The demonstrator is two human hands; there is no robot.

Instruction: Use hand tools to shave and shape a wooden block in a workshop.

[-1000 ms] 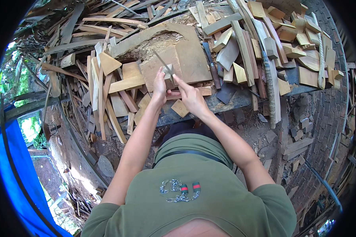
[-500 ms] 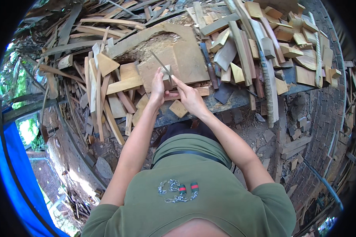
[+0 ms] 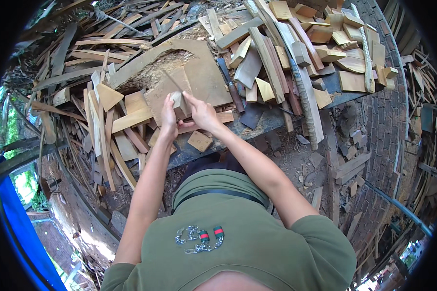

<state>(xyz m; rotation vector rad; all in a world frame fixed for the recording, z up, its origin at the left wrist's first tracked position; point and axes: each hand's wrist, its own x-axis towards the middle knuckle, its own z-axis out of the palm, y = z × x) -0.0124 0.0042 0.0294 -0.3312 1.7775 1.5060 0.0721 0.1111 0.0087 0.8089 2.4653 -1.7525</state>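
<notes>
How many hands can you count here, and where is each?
2: the left hand holds the wooden block; the right hand, just right of it, holds the thin tool. No others show.

To your left, a blue sheet (image 3: 26, 228) shows below bright greenery (image 3: 15, 116), and sunlight whitens a patch of ground (image 3: 69, 218). Beside your dark bench (image 3: 273, 118), the dirt floor (image 3: 300, 167) is strewn with debris (image 3: 316, 159); brickwork (image 3: 387, 145) curves along your right.
</notes>
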